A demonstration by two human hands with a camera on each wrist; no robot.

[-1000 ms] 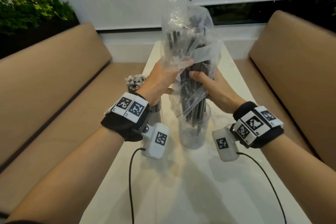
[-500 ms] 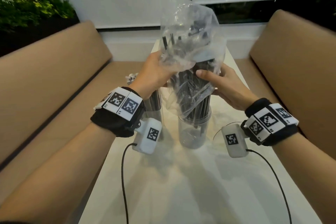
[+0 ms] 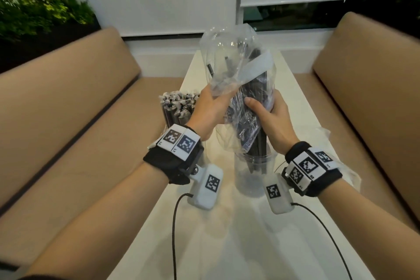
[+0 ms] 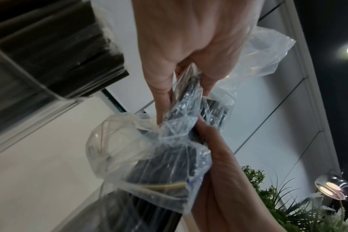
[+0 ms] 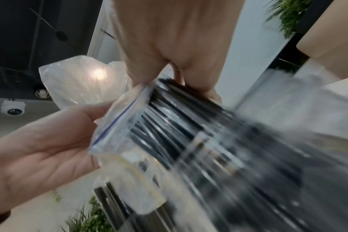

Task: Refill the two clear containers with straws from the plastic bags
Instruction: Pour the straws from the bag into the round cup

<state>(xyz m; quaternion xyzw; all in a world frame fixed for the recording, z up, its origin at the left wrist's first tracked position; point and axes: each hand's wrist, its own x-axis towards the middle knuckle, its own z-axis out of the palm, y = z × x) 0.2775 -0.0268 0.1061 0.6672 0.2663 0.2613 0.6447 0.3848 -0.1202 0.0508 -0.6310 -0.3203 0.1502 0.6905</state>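
Observation:
A clear plastic bag [image 3: 229,57] of black straws [image 3: 256,91] is held mouth-down over a clear container [image 3: 254,179] in the middle of the white table [image 3: 227,245]. The straws' lower ends stand inside that container. My left hand [image 3: 218,100] pinches the bag's film on its left side. My right hand [image 3: 256,109] grips the straw bundle through the bag. The left wrist view shows my left hand [image 4: 187,87] pinching the crumpled bag [image 4: 145,150]. The right wrist view shows my right hand [image 5: 175,81] wrapped round the straws [image 5: 169,128]. A second container [image 3: 177,109], packed with wrapped straws, stands to the left.
Tan bench seats [image 3: 68,102] run along both sides of the narrow table. Another clear plastic bag [image 3: 347,173] lies on the table by my right wrist. Plants [image 3: 38,11] sit behind the benches. Cables [image 3: 173,234] hang from both wrist cameras.
Both hands rose with the bag and then came down a little. My left hand has drawn the film upward along the bundle while the right keeps its hold on the straws.

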